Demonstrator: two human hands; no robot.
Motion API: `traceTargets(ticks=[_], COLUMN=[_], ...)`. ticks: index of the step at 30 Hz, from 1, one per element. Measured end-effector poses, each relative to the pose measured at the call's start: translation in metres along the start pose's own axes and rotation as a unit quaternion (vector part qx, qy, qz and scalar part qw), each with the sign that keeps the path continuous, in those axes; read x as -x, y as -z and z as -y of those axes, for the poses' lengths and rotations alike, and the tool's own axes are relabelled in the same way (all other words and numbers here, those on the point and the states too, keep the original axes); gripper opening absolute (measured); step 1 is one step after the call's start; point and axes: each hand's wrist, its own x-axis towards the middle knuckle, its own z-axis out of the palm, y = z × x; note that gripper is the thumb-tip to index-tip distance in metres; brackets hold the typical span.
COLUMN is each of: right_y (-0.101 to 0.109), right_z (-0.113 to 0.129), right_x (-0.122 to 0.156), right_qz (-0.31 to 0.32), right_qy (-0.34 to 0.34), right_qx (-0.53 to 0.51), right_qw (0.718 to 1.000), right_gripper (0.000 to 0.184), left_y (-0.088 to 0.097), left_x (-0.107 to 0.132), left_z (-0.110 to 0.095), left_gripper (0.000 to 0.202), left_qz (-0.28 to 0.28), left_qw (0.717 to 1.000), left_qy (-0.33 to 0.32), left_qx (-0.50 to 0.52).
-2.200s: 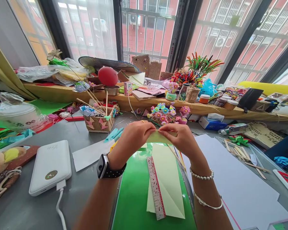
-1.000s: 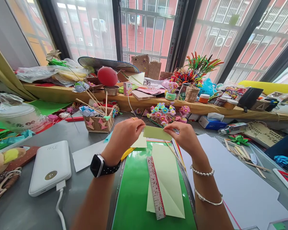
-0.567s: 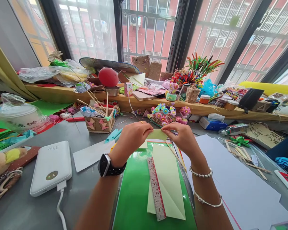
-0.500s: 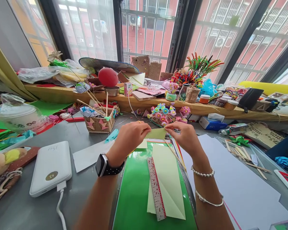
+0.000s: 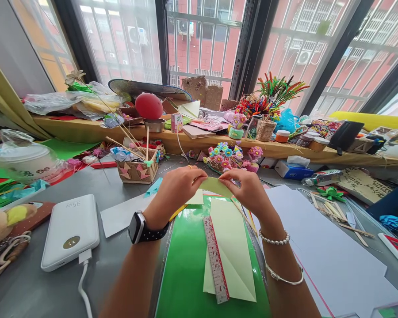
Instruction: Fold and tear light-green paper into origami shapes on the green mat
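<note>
Above glossy green plastic mat [image 5: 182, 274], left hand [image 5: 177, 190] and right hand [image 5: 248, 192] each pinch one end of small pale-green paper slip [image 5: 215, 185], held aloft. Judgement: match edges first, then press crease evenly.

Big barred windows [image 5: 126, 39] w/ daylight (red bldg [image 5: 234, 48] outside), cluttered wooden ledge [image 5: 86, 130], grey table [image 5: 26, 287].

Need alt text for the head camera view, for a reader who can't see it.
The left hand and right hand pinch a small pale green paper piece between them above a green mat on a grey table. On the mat lie a larger pale green sheet and a patterned ruler; a white power bank sits at left.
</note>
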Motion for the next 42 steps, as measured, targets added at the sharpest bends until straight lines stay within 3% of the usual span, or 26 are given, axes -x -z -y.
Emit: traceTargets(ticks=[5,7,12,21,26,31,34,36,42], right_y=[0.005,0.003,0.000,0.016,0.002,0.002,0.004,0.003,0.000], right_z=[-0.005,-0.003,0.004,-0.012,0.004,0.002,-0.002,-0.001,0.007], right_x=[0.001,0.001,0.000,0.003,0.000,0.001,0.002,0.002,0.001], right_qz=[-0.015,-0.006,0.014,-0.096,0.000,-0.020,-0.025,-0.017,-0.012], right_qy=[-0.021,-0.011,0.024,-0.032,0.028,0.003,-0.011,-0.008,0.018], right_qx=[0.015,0.014,0.004,0.042,0.011,0.023,0.034,0.031,0.021], right_qw=[1.000,1.000,1.000,0.994,1.000,1.000,0.999,0.999,1.000], right_gripper=[0.010,0.011,0.012,0.012,0.009,0.011,0.011,0.012,0.014], left_y=[0.005,0.004,-0.003,0.004,0.001,0.008,0.011,0.011,0.002], left_x=[0.000,-0.001,-0.003,0.001,0.000,0.001,0.002,0.001,-0.001], left_z=[0.002,-0.002,-0.010,-0.005,-0.016,-0.008,-0.002,-0.004,-0.011], left_gripper=[0.019,0.020,0.016,0.019,0.021,0.018,0.020,0.022,0.019], left_qz=[-0.066,-0.082,-0.018,-0.014,-0.021,-0.043,-0.084,-0.107,-0.023], left_qw=[0.995,0.995,0.999,0.998,0.999,0.998,0.990,0.988,1.000], left_qy=[0.065,0.053,-0.021,0.023,-0.003,0.034,0.086,0.086,-0.005], left_qx=[-0.033,-0.030,-0.018,-0.057,-0.048,-0.044,-0.073,-0.066,-0.008])
